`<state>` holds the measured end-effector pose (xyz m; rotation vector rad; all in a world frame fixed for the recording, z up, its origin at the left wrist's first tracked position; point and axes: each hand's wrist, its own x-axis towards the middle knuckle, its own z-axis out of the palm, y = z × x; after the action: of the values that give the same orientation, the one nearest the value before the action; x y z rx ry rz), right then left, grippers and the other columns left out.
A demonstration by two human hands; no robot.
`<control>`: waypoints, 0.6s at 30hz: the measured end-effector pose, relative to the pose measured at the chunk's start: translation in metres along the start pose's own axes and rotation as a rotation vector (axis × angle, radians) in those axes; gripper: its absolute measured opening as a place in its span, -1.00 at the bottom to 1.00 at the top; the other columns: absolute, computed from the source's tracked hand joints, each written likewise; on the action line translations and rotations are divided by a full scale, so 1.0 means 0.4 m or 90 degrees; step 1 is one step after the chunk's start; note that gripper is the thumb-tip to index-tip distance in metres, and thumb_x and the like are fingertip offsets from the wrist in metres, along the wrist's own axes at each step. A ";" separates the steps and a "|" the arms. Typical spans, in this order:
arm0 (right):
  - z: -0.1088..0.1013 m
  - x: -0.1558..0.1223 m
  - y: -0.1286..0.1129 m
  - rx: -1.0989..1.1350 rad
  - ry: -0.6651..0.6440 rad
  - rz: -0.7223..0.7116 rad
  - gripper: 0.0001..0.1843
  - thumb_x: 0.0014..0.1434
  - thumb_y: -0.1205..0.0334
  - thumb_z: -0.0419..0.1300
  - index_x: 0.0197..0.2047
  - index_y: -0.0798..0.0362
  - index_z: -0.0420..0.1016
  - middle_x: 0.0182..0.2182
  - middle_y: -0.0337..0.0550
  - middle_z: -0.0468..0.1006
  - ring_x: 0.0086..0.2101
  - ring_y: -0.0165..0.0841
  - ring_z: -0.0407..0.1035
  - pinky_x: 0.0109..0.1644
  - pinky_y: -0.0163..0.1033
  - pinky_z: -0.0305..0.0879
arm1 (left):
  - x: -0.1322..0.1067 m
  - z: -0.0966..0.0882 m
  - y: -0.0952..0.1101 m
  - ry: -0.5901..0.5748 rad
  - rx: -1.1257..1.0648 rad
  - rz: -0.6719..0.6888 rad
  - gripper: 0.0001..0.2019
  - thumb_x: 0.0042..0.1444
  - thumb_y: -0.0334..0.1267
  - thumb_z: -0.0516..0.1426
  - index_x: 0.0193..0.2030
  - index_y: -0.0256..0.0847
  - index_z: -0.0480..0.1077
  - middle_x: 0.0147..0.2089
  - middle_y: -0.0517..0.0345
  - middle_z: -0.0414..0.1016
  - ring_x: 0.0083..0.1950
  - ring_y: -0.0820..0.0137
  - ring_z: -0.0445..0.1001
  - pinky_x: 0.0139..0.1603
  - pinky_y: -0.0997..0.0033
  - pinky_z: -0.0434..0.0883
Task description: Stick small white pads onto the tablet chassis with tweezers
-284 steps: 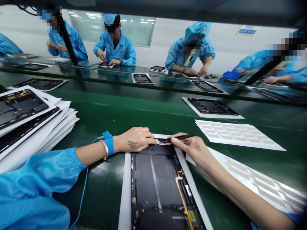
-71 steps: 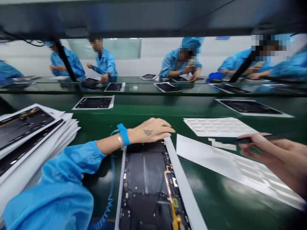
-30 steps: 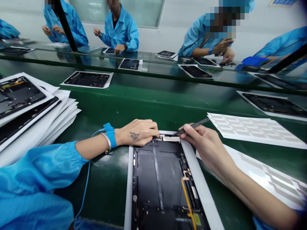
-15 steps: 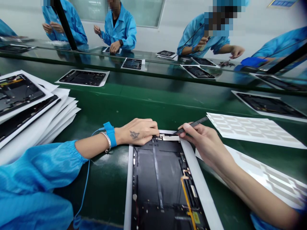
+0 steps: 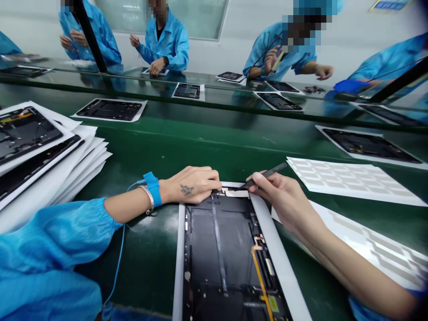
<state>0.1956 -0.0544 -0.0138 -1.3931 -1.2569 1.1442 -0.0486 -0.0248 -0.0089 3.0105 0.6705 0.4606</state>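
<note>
An open tablet chassis [image 5: 227,249] with a white frame lies in front of me on the green belt. My left hand [image 5: 192,183], with a blue wrist strap, rests on the chassis's far left corner, fingers curled and pressing down. My right hand [image 5: 284,198] pinches black tweezers [image 5: 264,174] whose tip touches a pale strip [image 5: 236,193] at the chassis's far edge.
A fanned stack of chassis on white sheets [image 5: 40,156] sits at the left. Two white sticker sheets [image 5: 351,180] lie at the right. More chassis [image 5: 110,109] ride on the belt [image 5: 200,142]. Several people in blue coats [image 5: 163,40] work on the far side.
The hands stay in place at the chassis's far edge. The chassis on the belt have drifted left. The person opposite right has raised a hand.
</note>
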 end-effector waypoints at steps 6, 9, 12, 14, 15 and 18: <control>0.003 0.003 -0.008 -0.019 -0.009 -0.014 -0.50 -0.09 -0.28 0.39 -0.49 0.02 0.50 -0.51 -0.17 0.50 -0.38 -0.29 0.40 -0.17 -0.17 0.39 | 0.000 -0.001 -0.003 -0.018 0.007 0.015 -0.71 0.19 -0.51 0.00 -0.04 -0.20 0.42 -0.01 0.09 0.47 -0.12 0.36 0.38 -0.20 0.37 0.37; 0.004 0.003 -0.011 -0.037 -0.013 -0.024 -0.48 -0.11 -0.31 0.38 -0.47 0.02 0.50 -0.52 -0.18 0.50 -0.39 -0.28 0.40 -0.22 -0.20 0.36 | 0.000 -0.003 -0.005 -0.018 0.006 0.018 -0.69 0.19 -0.52 -0.02 -0.03 -0.21 0.43 -0.01 0.09 0.48 -0.12 0.36 0.38 -0.18 0.38 0.37; 0.001 0.005 -0.004 -0.094 -0.003 -0.061 -0.49 -0.03 -0.30 0.33 -0.44 0.03 0.51 -0.52 -0.18 0.51 -0.40 -0.27 0.41 -0.25 -0.21 0.32 | 0.002 -0.007 -0.004 -0.015 0.001 0.021 -0.67 0.19 -0.53 -0.02 -0.01 -0.22 0.43 -0.01 0.09 0.48 -0.10 0.35 0.38 -0.16 0.38 0.38; -0.002 0.007 0.002 -0.139 0.000 -0.097 -0.51 0.05 -0.28 0.28 -0.44 0.03 0.51 -0.52 -0.18 0.52 -0.40 -0.26 0.41 -0.25 -0.19 0.30 | 0.004 -0.011 -0.001 -0.020 -0.002 0.016 -0.67 0.20 -0.53 -0.03 0.00 -0.22 0.44 -0.01 0.09 0.49 -0.09 0.35 0.39 -0.15 0.38 0.38; -0.004 0.007 0.003 -0.154 0.001 -0.113 -0.53 0.08 -0.26 0.27 -0.44 0.03 0.51 -0.52 -0.18 0.52 -0.40 -0.25 0.42 -0.25 -0.18 0.30 | 0.004 -0.012 -0.001 -0.023 -0.002 0.014 -0.66 0.21 -0.53 -0.03 0.01 -0.22 0.44 -0.01 0.09 0.49 -0.09 0.35 0.39 -0.14 0.37 0.38; -0.002 -0.001 -0.004 -0.161 0.020 -0.153 -0.58 0.12 -0.21 0.24 -0.42 0.00 0.51 -0.49 -0.18 0.55 -0.39 -0.22 0.45 -0.24 -0.17 0.33 | 0.003 -0.010 -0.001 -0.020 0.003 0.020 -0.67 0.21 -0.53 -0.03 0.00 -0.22 0.44 -0.03 0.09 0.50 -0.10 0.34 0.39 -0.14 0.36 0.39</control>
<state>0.1962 -0.0547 -0.0122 -1.3904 -1.5410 0.8185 -0.0488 -0.0242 -0.0047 3.0306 0.6242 0.4132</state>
